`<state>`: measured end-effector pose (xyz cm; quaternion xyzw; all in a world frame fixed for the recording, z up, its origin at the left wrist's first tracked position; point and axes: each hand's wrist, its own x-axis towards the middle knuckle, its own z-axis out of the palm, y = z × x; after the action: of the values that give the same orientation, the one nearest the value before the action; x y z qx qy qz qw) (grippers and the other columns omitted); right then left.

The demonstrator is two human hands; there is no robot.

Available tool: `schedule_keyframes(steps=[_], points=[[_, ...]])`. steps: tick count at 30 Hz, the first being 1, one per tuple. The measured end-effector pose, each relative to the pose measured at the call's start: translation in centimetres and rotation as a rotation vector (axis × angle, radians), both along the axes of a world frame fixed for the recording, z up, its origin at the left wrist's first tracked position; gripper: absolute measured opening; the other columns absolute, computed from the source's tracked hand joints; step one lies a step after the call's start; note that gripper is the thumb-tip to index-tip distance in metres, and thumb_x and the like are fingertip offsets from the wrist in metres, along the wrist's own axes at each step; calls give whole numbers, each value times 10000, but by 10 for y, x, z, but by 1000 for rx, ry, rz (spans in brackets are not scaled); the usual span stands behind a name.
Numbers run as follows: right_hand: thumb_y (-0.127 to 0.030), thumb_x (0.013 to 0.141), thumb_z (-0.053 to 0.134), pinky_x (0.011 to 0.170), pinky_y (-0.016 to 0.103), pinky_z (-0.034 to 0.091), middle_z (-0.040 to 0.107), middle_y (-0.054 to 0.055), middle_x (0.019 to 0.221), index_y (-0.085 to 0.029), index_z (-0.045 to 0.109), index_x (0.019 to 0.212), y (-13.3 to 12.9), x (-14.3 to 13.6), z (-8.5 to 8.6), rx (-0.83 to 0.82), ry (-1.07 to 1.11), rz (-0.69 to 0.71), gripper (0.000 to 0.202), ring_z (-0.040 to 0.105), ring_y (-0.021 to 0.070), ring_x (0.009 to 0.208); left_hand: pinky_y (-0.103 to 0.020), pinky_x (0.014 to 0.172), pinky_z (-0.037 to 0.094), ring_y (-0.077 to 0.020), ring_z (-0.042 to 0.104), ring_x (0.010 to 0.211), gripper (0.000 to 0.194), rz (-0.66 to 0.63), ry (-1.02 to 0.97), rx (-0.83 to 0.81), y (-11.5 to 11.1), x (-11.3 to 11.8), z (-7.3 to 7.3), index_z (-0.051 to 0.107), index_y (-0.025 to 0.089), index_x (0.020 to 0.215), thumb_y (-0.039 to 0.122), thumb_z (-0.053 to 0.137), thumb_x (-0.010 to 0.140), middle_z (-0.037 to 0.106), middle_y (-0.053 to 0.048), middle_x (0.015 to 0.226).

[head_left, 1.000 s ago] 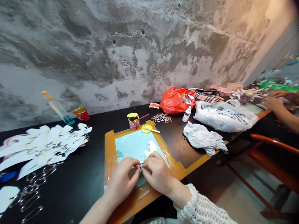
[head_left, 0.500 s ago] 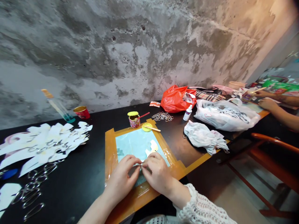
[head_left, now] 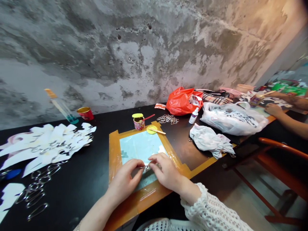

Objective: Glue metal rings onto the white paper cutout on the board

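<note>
Above the light-blue sheet, my left hand pinches a small metal piece between thumb and fingers. My right hand is beside it, thumb and forefinger bent toward the piece with a small gap between them; whether they touch it is hard to see. A white paper cutout lies on the sheet just beyond my right hand, partly hidden by it. Brown tape frames the sheet. Behind it are an open pink tin with a red stick and a yellow lid with a wooden stick.
Left: stacked white cutouts, metal loops, a red cup, a glue bottle. Right: metal clips, a white bottle, a red bag, a white bag, a cloth, a chair, another person's hand.
My right hand's thumb and forefinger have moved apart and slightly away from my left hand. More of the cutout is hidden behind my right hand. The other person's hands have shifted.
</note>
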<state>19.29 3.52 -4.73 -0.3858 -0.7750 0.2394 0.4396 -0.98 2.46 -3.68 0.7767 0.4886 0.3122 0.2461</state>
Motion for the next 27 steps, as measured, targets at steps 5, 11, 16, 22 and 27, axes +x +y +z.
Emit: schedule_keyframes(steps=[5,11,16,22,27], points=[[-202,886,659,868,340,420,705,30,818,-195,719,868,24,7,21,132,-302,141,63,568,186,859,-304,775,526,-179,642,861,131,-53,33,26,-1,0,2,615,225,946,238,488,917,672,-29,909],[-153,849,682,817,305,408,697,13,767,-211,755,825,44,3,36,151,-487,332,96,541,172,814,-299,760,520,-179,643,846,118,-49,55,29,-1,3,3,615,221,934,230,503,900,677,-25,897],[-126,824,676,767,292,398,680,2,702,-221,763,805,56,1,41,152,-581,493,131,501,176,769,-304,777,518,-182,646,853,128,-41,49,20,-3,4,4,626,218,931,235,503,896,684,-29,906],[-143,771,684,772,288,406,649,4,689,-197,747,756,60,-2,44,132,-557,513,85,494,171,757,-302,774,513,-179,638,837,118,-22,28,-6,-3,5,5,617,217,899,230,500,887,676,-23,877],[-153,705,721,812,296,418,634,9,722,-205,754,721,63,-4,39,32,-534,461,64,517,187,832,-313,802,511,-184,628,860,96,-61,-5,-62,-3,5,8,604,214,907,221,514,875,671,-34,903]])
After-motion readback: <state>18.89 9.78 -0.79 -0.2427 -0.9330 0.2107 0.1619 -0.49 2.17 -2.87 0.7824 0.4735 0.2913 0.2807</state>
